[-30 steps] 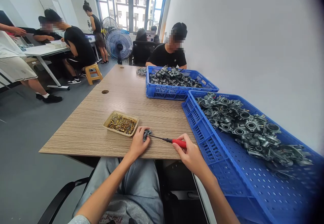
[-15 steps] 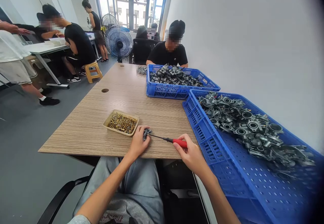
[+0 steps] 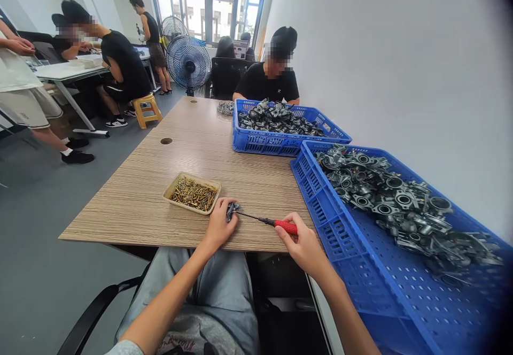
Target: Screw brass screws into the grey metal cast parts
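Observation:
My left hand (image 3: pixel 219 223) is closed around a small dark grey metal part (image 3: pixel 232 211), partly hidden by the fingers, near the front edge of the table. In my right hand (image 3: pixel 298 240) is a screwdriver (image 3: pixel 285 226) with a red handle and a long dark shaft. Its shaft points left and its tip meets the metal part; the exact contact spot is too small to make out. Just beyond my left hand sits a beige tray (image 3: pixel 170 201) full of small brass-coloured pieces (image 3: pixel 194 193).
A blue crate (image 3: pixel 340 237) of metal castings (image 3: pixel 385 208) stands close on my right. Behind it is a second blue crate (image 3: pixel 264 144) of similar parts, with a co-worker (image 3: pixel 266 83) seated beyond. The wooden table (image 3: pixel 132 205) has a round hole at its left side.
The view has shifted very slightly. Both hands, the metal part and the screwdriver keep nearly the same position. At the far left, the standing person's hands have come lower and together.

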